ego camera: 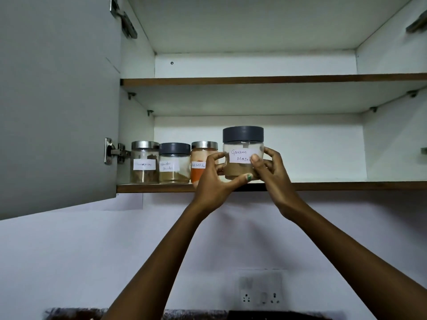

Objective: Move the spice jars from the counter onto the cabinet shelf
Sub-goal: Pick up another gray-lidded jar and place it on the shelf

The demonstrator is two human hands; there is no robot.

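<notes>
Both my hands hold a clear jar with a dark grey lid labelled "Garam Masala" at the front edge of the lower cabinet shelf. My left hand grips its left side and bottom, my right hand its right side, thumb on the label. Whether the jar rests on the shelf I cannot tell. Three jars stand in a row on the shelf to its left: a steel-lidded cinnamon jar, a grey-lidded coriander powder jar, and a steel-lidded red chilli jar, partly hidden by my left hand.
The grey cabinet door hangs open at the left on its hinge. An upper shelf sits above. A wall socket plate is below on the white wall. A dark counter edge shows at the bottom.
</notes>
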